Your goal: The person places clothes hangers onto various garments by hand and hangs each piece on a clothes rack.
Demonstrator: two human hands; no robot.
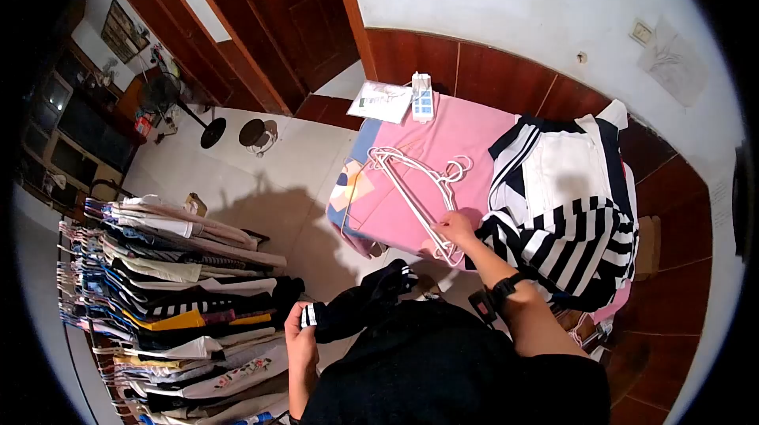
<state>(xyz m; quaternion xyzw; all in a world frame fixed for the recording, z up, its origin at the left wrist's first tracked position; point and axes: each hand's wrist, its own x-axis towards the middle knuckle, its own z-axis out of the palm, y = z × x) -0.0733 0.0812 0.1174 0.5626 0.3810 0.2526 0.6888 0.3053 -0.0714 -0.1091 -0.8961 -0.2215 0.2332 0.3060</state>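
Observation:
My left hand (301,346) is closed on a dark garment (356,301) by a white-striped edge; the garment hangs in front of my body. My right hand (456,229) reaches over the near edge of the pink-covered table (482,120) and is closed on the white hangers (403,192), which lie on the cloth. Right of the hangers, a pile of black-and-white striped clothes (581,239) covers that end of the table.
A rack of hanging clothes (190,306) fills the lower left. On the table's far edge are a power strip (423,98) and a flat white packet (381,102). A round stool (253,134) and a standing fan (213,133) are on the floor beyond.

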